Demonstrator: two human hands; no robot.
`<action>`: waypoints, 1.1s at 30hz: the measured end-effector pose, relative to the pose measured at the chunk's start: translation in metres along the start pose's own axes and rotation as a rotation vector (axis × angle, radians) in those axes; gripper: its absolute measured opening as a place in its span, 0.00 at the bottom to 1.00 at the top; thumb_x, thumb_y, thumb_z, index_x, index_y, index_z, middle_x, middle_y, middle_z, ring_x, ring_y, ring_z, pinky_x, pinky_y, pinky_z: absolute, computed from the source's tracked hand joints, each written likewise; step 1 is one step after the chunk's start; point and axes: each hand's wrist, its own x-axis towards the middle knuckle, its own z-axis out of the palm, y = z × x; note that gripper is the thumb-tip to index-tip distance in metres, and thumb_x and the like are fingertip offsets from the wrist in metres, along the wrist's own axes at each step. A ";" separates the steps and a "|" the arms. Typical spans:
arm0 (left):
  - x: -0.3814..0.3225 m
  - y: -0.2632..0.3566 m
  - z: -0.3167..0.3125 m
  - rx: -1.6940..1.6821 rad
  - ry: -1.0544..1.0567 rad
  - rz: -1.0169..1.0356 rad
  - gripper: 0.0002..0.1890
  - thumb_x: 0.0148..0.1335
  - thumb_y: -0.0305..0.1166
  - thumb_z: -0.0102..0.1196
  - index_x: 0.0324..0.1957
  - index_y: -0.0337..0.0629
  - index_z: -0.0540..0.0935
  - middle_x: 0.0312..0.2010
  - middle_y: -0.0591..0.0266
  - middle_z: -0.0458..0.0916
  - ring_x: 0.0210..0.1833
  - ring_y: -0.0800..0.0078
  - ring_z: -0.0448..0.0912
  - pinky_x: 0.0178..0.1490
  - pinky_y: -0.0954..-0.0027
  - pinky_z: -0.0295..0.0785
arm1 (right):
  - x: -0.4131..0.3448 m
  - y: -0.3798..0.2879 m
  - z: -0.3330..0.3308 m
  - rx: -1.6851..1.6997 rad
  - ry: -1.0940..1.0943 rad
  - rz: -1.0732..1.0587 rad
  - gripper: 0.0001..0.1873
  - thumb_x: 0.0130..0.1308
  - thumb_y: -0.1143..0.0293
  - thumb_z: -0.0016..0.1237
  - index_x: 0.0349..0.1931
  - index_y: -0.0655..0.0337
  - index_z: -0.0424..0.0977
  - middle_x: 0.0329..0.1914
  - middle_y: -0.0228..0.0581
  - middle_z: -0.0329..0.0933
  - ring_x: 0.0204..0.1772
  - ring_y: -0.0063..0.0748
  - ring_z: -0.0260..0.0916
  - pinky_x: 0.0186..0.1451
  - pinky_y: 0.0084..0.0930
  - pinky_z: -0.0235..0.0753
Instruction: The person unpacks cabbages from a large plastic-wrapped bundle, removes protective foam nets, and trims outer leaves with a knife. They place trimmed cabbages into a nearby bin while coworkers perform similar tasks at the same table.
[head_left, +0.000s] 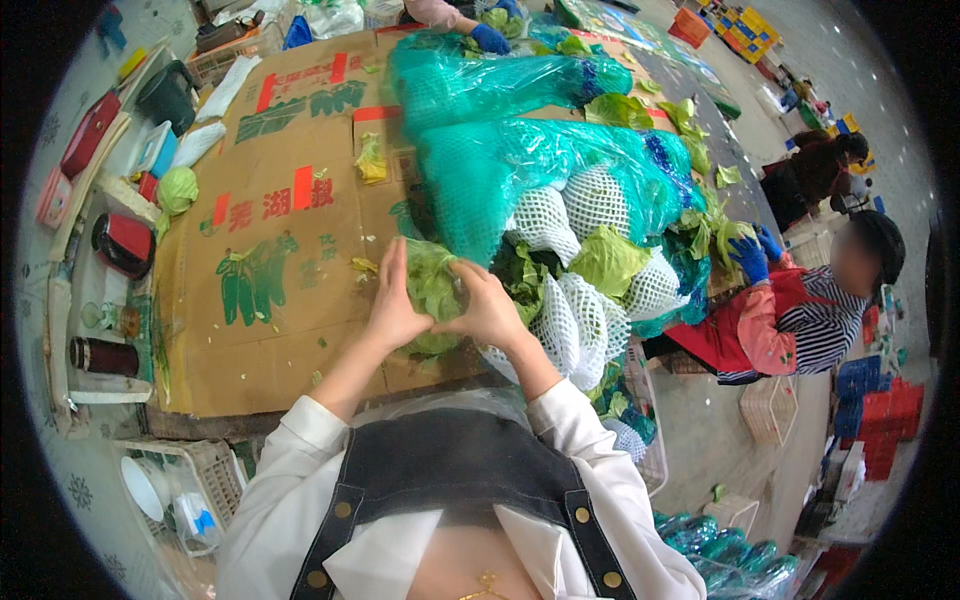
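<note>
My left hand presses against the left side of a green cabbage head. On its opposite side my right hand curves over it, thumbs close together near the front. Loose outer leaves show between my palms, and the cabbage's underside is hidden. Just right of my hands lie several cabbages in white foam net sleeves. They spill from the mouth of a large green mesh bag, among torn leaves.
Flattened cardboard with printed writing covers the table. Another green bag lies behind. A co-worker in blue gloves handles cabbage at right; another blue-gloved hand works at the far side. A thermos and a cabbage are at left.
</note>
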 end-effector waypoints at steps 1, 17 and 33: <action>-0.007 0.002 -0.003 0.011 0.017 -0.028 0.70 0.35 0.27 0.74 0.77 0.47 0.37 0.77 0.44 0.39 0.78 0.45 0.49 0.78 0.53 0.54 | 0.004 0.009 0.000 0.084 -0.058 0.094 0.35 0.45 0.64 0.70 0.56 0.65 0.75 0.55 0.54 0.77 0.56 0.56 0.75 0.59 0.41 0.75; -0.056 -0.045 -0.008 -0.216 0.060 -0.128 0.51 0.48 0.43 0.74 0.72 0.43 0.61 0.68 0.45 0.62 0.70 0.50 0.63 0.72 0.53 0.60 | 0.009 0.054 -0.075 -0.123 0.385 0.505 0.18 0.53 0.71 0.58 0.46 0.64 0.78 0.42 0.49 0.81 0.41 0.40 0.78 0.44 0.34 0.76; -0.016 -0.068 -0.010 -0.228 -0.038 -0.178 0.50 0.53 0.47 0.72 0.74 0.48 0.60 0.69 0.46 0.65 0.72 0.53 0.63 0.74 0.56 0.59 | -0.050 -0.021 0.037 0.001 0.023 0.090 0.35 0.44 0.68 0.71 0.55 0.58 0.72 0.63 0.42 0.69 0.63 0.52 0.68 0.61 0.41 0.73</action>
